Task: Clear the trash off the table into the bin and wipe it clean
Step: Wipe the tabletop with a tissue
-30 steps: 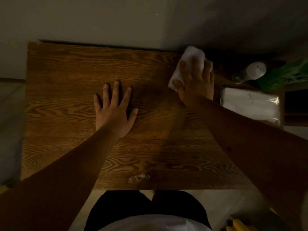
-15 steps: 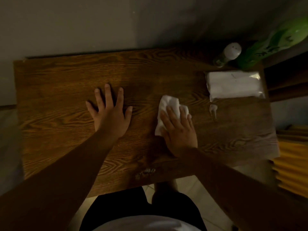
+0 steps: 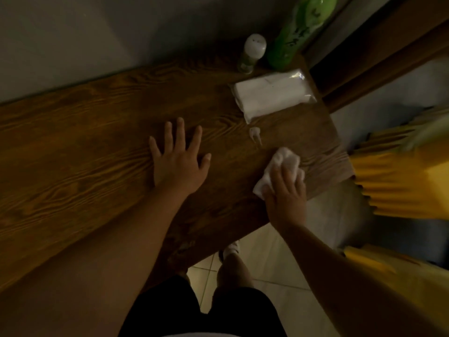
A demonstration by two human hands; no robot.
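Note:
My right hand (image 3: 285, 195) presses a crumpled white tissue (image 3: 284, 161) onto the dark wooden table (image 3: 85, 147), close to its near right corner. My left hand (image 3: 178, 161) lies flat on the middle of the table, fingers spread, holding nothing. A small white scrap (image 3: 255, 133) lies on the wood between the tissue and a pack of tissues. No bin can be made out for certain.
A clear-wrapped white tissue pack (image 3: 272, 94) lies at the far right of the table. Behind it stand a small white-capped bottle (image 3: 251, 53) and a tall green bottle (image 3: 295, 32). Yellow pleated objects (image 3: 401, 181) sit right of the table. Tiled floor lies below.
My right hand has swept the tissue from the far edge toward me and then right, to the near right corner. The left hand stayed flat. The view has swung rightward.

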